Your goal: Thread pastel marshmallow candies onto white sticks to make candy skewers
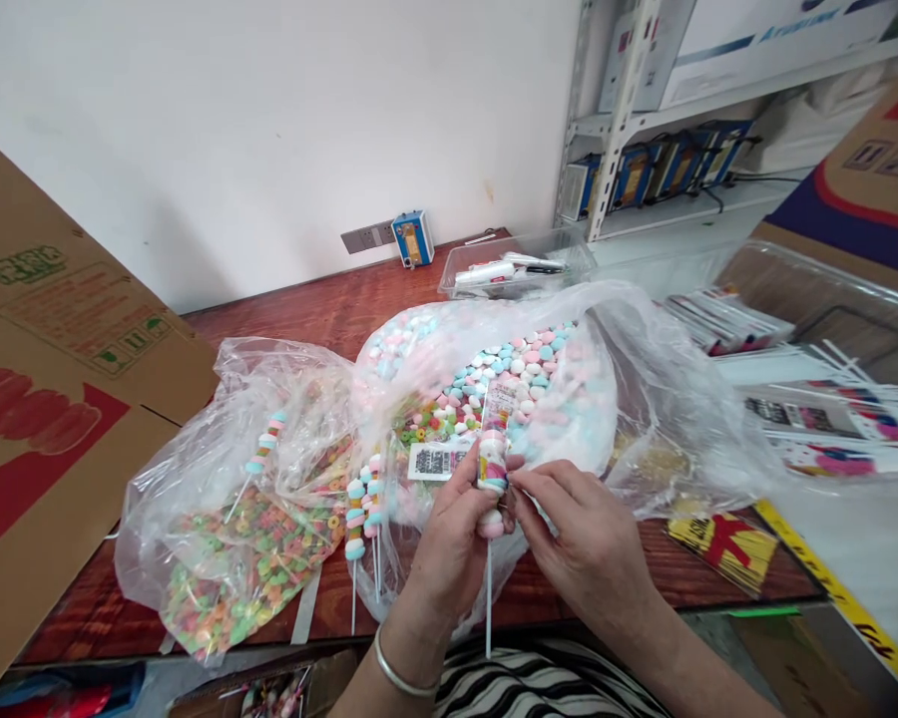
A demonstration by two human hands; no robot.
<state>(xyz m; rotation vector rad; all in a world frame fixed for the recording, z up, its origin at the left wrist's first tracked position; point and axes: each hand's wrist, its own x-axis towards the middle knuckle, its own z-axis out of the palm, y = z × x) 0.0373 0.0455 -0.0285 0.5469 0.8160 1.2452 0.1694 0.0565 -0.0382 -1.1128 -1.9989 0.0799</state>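
You have one skewer between your hands, one more on the left bag of gummy rings, and a cluster beside that bag, too tightly bunched to count surely. You have one bag of marshmallows in the middle, one clear tub beyond it and one blue device by the wall. Your bench is reddish-brown wood; a carton stands at left, a white rack far right. Your skewer is over the near middle of the bench: pink and white marshmallows, partly in a clear printed sleeve, its white stick pointing near. Your left hand has its grip around the candy; your right hand has fingertips at the skewer's right side, though you cannot tell whether they pinch anything.
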